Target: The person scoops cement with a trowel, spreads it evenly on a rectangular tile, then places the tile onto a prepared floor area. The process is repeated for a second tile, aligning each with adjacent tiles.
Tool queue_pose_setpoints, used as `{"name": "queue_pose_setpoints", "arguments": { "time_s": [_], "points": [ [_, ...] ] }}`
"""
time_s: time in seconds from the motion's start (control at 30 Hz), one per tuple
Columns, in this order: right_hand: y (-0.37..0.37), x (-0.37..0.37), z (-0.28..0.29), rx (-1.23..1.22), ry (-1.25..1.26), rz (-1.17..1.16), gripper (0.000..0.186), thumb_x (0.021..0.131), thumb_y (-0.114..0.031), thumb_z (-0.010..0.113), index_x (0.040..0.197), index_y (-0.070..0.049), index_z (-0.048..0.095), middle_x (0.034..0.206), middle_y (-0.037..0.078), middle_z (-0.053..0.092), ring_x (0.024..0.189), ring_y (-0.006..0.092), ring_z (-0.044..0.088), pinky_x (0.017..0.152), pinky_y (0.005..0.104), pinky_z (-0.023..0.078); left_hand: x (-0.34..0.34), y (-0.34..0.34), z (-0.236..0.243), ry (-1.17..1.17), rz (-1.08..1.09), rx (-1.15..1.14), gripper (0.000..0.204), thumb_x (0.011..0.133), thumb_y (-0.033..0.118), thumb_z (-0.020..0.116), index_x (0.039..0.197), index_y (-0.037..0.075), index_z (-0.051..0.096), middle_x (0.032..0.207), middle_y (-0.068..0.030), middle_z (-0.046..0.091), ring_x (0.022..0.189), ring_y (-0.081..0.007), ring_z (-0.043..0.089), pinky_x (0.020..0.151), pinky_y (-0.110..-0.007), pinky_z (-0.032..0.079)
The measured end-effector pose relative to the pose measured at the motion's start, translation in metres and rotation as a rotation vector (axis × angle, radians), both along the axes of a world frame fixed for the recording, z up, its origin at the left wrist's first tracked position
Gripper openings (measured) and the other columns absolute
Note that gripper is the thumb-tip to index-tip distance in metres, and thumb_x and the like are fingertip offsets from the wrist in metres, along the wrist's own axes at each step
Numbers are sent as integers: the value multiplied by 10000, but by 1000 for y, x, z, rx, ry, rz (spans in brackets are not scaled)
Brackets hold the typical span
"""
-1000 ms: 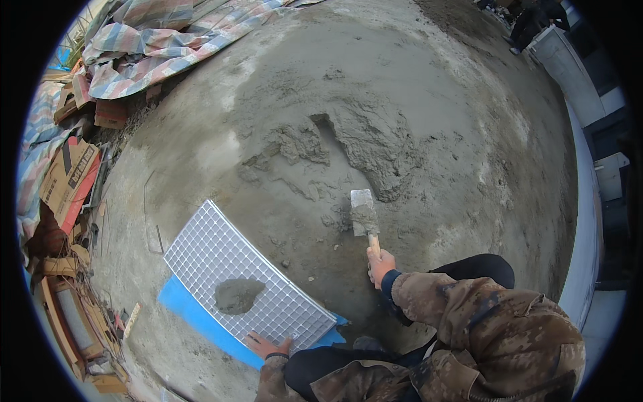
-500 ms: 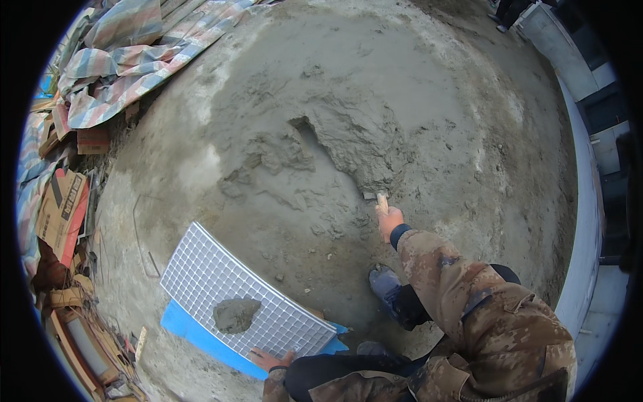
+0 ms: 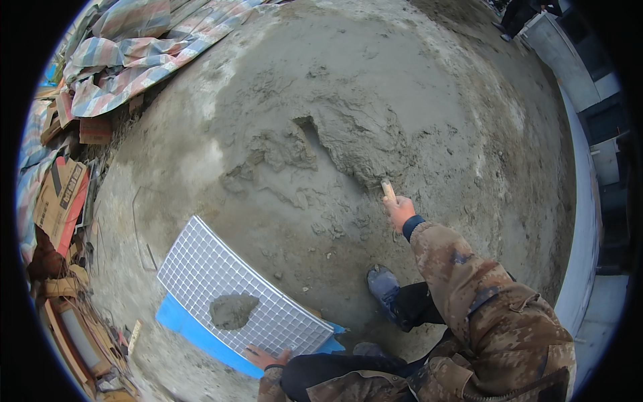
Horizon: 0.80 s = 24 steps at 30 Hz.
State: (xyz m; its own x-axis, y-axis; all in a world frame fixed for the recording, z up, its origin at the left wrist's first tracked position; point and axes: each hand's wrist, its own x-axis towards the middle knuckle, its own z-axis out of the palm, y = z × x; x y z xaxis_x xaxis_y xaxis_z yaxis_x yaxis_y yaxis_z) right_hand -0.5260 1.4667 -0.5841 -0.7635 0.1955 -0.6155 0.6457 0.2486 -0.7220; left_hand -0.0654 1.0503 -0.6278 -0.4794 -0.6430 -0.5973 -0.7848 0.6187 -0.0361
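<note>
My right hand (image 3: pixel 401 213) is closed round the pale wooden handle of a trowel (image 3: pixel 388 191). Its blade is hidden at the near edge of a broad bed of wet grey mortar (image 3: pixel 358 137), where a straight-sided groove is cut. By my knee, my left hand (image 3: pixel 265 356) lies with fingers spread on the lower edge of a whitish gridded panel (image 3: pixel 201 261), which looks like a sheet of small square tiles. A lump of wet mortar (image 3: pixel 233 311) sits on that panel. Part of a blue sheet (image 3: pixel 191 331) sticks out beneath it.
A checked tarpaulin (image 3: pixel 127 60) covers a heap at the far left. Flattened cardboard (image 3: pixel 61 201) and wooden scraps lie below it. A bent wire (image 3: pixel 136 228) lies left of the panel. A pale wall (image 3: pixel 581 221) runs along the right; a person (image 3: pixel 514 17) stands far off.
My right hand has shifted slightly right, and the trowel's handle now stands more steeply. The blade, partly visible before, is now out of sight. My left hand remains on the panel.
</note>
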Motion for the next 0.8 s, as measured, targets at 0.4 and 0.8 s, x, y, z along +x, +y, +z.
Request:
{"name": "queue_pose_setpoints", "arguments": {
  "time_s": [0.4,0.8],
  "points": [
    [-40,1,56,-93,170,156,316,974,-345,632,926,-39,569,651,-10,509,466,80,453,409,288,375,-7,1,8,7,38,33,1504,479,656,883,1527,-87,99,1548,-364,131,1456,-502,134,1197,-555,155],
    [-170,73,99,-162,169,760,340,983,-349,599,964,-10,623,668,2,538,563,88,512,503,286,426,-15,17,30,164,103,-17,1407,537,584,892,1539,-38,125,1570,-322,139,1467,-479,128,1209,-530,144]
  ]
}}
